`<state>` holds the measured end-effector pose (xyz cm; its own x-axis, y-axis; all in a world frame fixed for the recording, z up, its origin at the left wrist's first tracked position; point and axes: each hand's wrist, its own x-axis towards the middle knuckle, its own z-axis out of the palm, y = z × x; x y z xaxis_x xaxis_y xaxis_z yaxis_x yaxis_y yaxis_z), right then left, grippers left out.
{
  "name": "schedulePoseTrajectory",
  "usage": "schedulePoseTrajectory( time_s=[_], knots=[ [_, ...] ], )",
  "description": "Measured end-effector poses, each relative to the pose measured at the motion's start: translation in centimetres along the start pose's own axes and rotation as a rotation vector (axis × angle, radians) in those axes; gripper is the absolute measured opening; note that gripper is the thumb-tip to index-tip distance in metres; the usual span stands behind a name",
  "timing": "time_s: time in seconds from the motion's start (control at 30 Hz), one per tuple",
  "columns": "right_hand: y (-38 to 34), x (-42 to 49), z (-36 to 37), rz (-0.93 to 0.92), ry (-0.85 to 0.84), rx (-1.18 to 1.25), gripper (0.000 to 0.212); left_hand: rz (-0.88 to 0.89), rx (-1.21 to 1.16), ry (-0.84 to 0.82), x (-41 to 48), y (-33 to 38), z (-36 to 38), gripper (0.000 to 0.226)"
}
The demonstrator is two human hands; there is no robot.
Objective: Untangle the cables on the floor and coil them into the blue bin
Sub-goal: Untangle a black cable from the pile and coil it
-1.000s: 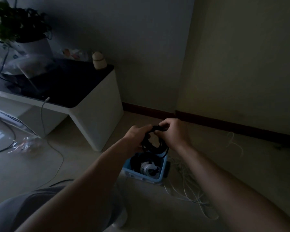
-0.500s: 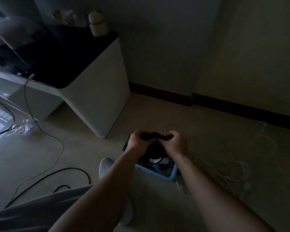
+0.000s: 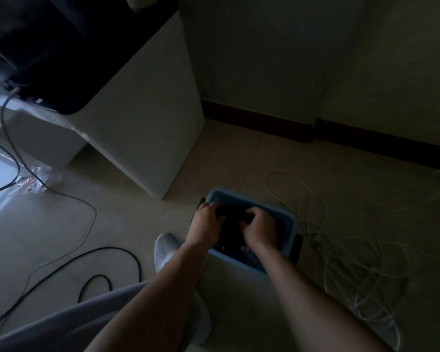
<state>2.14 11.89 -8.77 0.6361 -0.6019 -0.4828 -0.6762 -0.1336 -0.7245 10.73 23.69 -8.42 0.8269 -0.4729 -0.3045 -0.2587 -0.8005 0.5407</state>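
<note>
The blue bin (image 3: 291, 226) stands on the floor in front of me. Both hands are down inside it on a coiled black cable (image 3: 231, 226). My left hand (image 3: 205, 223) grips the coil at its left side with curled fingers. My right hand (image 3: 259, 228) presses and grips it from the right, fingers bent over it. The room is dim, so the coil's shape is hard to read. A tangled white cable (image 3: 346, 252) lies loose on the floor right of the bin. Another black cable (image 3: 107, 252) loops on the floor at the left.
A white cabinet (image 3: 148, 118) with a dark top stands just behind and left of the bin. My grey shoe (image 3: 164, 250) is beside the bin's left corner. A thin grey cord (image 3: 87, 207) runs from the cabinet across the floor. Dark skirting (image 3: 315, 128) lines the wall.
Both hands have gone down with the black coil from above the bin into it. My view has tipped downward toward the floor.
</note>
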Motion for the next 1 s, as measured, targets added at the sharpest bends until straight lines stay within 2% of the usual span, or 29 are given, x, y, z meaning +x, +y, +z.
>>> schedulePoseTrajectory(
  time_s=[0.1, 0.17, 0.27, 0.43, 0.6, 0.77, 0.97, 1.0],
  knots=[
    [0.4, 0.4, -0.5, -0.067, -0.023, -0.23, 0.027, 0.029, 0.311, -0.003, -0.4, 0.2, 0.3, 0.045],
    [0.6, 0.7, -0.6, -0.086, -0.089, -0.282, 0.027, 0.031, 0.495, 0.027, -0.6, 0.3, 0.5, 0.046],
    [0.7, 0.3, -0.6, -0.105, -0.221, -0.26, 0.024, 0.009, 0.387, -0.023, -0.8, 0.2, 0.7, 0.036],
    [1.7, -0.4, -0.4, -0.094, -0.139, -0.26, 0.022, 0.01, 0.248, 0.07, -1.8, 0.2, 1.1, 0.027],
    [2.3, -1.0, -0.2, -0.168, -0.163, -0.301, 0.023, 0.028, 0.355, 0.028, -3.5, -0.8, 1.9, 0.018],
    [1.5, -1.3, 0.3, -0.186, -0.149, -0.388, 0.027, -0.006, 0.57, -0.016, -3.5, -0.2, 2.0, 0.022],
    [0.7, -2.3, -2.0, -0.16, -0.114, -0.282, 0.003, -0.034, 0.486, 0.014, -4.4, 1.7, 1.2, 0.026],
    [0.8, -2.6, -2.7, -0.167, -0.098, -0.262, 0.006, -0.037, 0.467, 0.024, -4.7, 2.3, 1.0, 0.026]
  ],
)
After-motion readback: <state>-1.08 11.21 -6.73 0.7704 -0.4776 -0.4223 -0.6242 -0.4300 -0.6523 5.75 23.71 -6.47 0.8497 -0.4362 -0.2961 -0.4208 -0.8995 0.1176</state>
